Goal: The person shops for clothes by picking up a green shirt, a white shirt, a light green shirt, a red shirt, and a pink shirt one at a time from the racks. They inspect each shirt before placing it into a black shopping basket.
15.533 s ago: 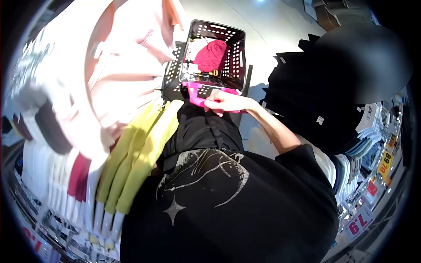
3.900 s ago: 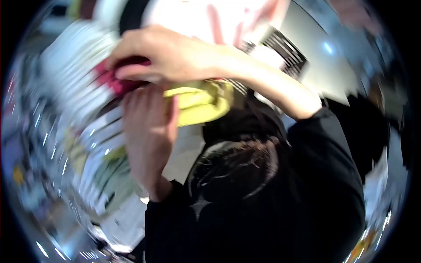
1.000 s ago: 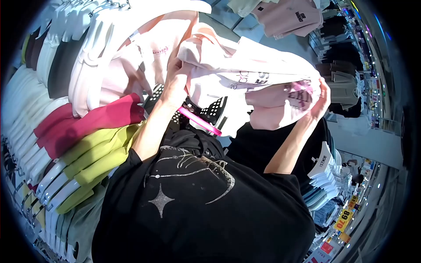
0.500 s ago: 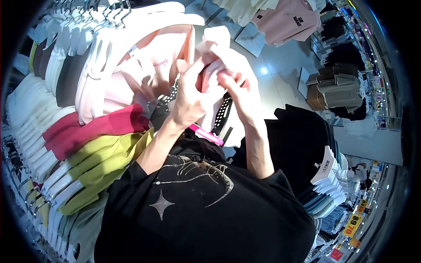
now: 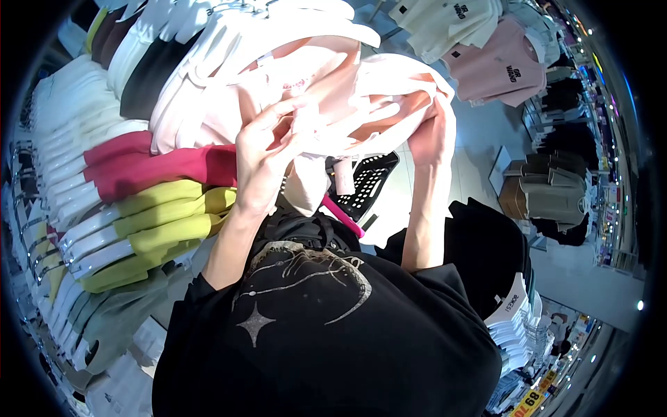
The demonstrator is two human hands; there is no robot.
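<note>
A light pink garment [image 5: 396,104] is stretched between my two hands in front of my chest. My left hand [image 5: 267,153] grips its left part, with fingers bent around the cloth. At its right side my right hand [image 5: 432,135] is closed on the fabric, partly covered by it. A small pale pink tag or flap [image 5: 344,178] hangs below the garment. Beneath it stands a black perforated basket [image 5: 372,184] with a pink handle [image 5: 344,217], partly hidden by the cloth.
On the left, a rack holds white garments [image 5: 76,104], crimson ones [image 5: 167,167] and yellow-green ones [image 5: 167,215]. Black garments [image 5: 486,243] hang on my right, beside white hangers [image 5: 511,313]. Pink shirts [image 5: 497,66] and brown-grey shirts [image 5: 556,194] are displayed farther off.
The pink garment was bunched between my close hands half a second ago. My hands have moved apart, the right one to the right, and the cloth is now spread between them.
</note>
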